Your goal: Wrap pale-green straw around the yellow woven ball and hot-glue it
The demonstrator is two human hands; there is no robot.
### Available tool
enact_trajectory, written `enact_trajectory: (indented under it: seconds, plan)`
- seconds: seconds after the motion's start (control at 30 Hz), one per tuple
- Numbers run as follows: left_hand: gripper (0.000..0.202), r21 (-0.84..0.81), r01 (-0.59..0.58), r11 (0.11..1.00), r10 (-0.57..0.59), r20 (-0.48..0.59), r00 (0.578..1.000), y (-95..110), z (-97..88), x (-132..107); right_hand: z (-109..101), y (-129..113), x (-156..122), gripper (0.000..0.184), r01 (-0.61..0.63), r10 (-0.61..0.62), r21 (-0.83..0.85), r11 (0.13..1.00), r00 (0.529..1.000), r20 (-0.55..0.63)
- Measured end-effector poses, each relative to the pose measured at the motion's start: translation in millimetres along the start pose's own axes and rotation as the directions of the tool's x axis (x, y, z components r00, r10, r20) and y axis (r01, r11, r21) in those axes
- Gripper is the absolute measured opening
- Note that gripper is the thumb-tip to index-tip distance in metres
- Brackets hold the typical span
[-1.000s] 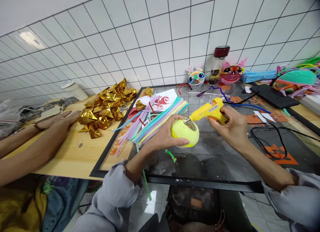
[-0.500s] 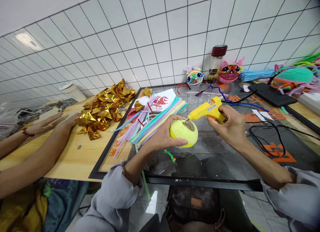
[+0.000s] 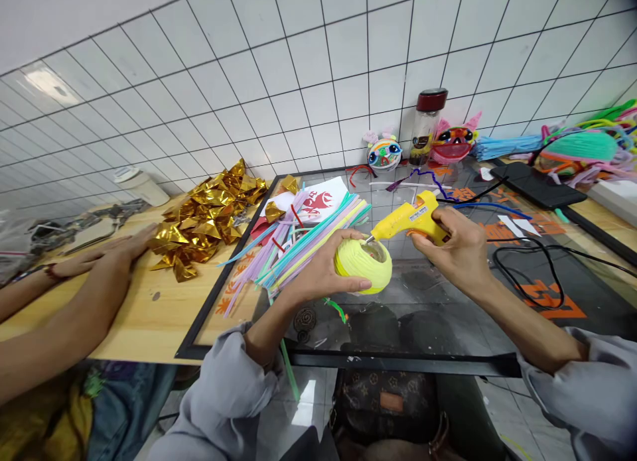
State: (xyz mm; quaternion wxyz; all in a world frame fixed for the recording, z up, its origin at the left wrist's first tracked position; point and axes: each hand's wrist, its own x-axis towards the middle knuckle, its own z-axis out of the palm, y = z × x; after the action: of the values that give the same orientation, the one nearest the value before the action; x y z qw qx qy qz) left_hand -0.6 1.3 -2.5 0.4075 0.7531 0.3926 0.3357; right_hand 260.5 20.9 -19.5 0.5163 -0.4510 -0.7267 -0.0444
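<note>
From the head view, here's your left hand (image 3: 326, 268) curled around a bright yellow, round, open-topped ball with a ribbed, fibrous-looking covering (image 3: 361, 270), thumb low on the front, fingers behind. The ball sits in your grasp, tilted, above the dark, glossy, black-framed surface (image 3: 432, 338), nearer its front edge than its back. And your right hand (image 3: 460, 245) is closed around a yellow plastic glue gun (image 3: 411, 220), its metal nozzle (image 3: 369, 239) right at the rim of the opening!

Watch those left fingers: the tip is just beside them, so if it's hot, one slip of your right wrist could burn you. Squeeze too hard and glue could flood the rim; loosen that thumb and the ball could roll toward the front edge. Over toward the surface's right edge loops a black cable (image 3: 522, 247); I can't trace whether it feeds the gun, but a snag there could jerk your aim. Behind your left wrist, the pastel bundle of fuzzy stems (image 3: 313, 242) could catch drips.
</note>
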Motion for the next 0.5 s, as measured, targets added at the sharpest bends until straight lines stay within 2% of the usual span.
enact_trajectory:
  seconds: [0.5]
  plan:
    - [0.075, 0.028, -0.005, 1.000, 0.005, 0.000, 1.000, -2.7, -1.3, -0.3, -4.6, -0.9, 2.1, 0.027, -0.004, 0.004, -0.012, 1.000, 0.999, 0.033]
